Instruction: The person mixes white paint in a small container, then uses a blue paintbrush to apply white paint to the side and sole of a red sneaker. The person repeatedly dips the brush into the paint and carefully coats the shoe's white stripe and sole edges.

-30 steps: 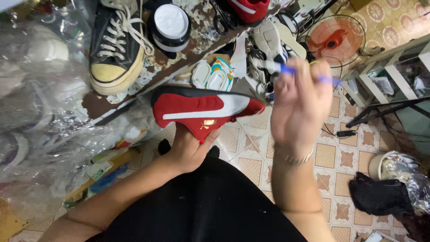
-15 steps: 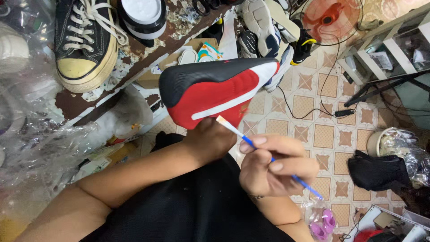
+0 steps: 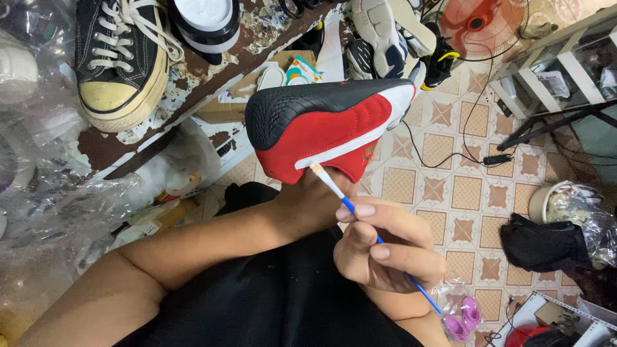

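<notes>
A red, black and white sneaker (image 3: 328, 125) is held up on its side, black sole toward the top, heel toward me. My left hand (image 3: 308, 202) is inside or under it, gripping it from below; most of the fingers are hidden. My right hand (image 3: 382, 247) pinches a thin blue-handled paintbrush (image 3: 340, 196), whose pale bristle tip touches the white stripe along the red side of the sneaker. My lap in black cloth lies beneath both arms.
A worn, paint-flecked shelf (image 3: 212, 71) at upper left carries a black high-top sneaker (image 3: 119, 54) and a black-and-white shoe sole (image 3: 205, 19). Clear plastic bags (image 3: 45, 193) pile at left. More shoes (image 3: 392, 32), a fan (image 3: 482, 22), cables and a black rag (image 3: 546, 244) lie on the tiled floor.
The sneaker has been raised and turned closer to me. My right hand came down from the upper right and brought the brush tip onto the sneaker's white stripe.
</notes>
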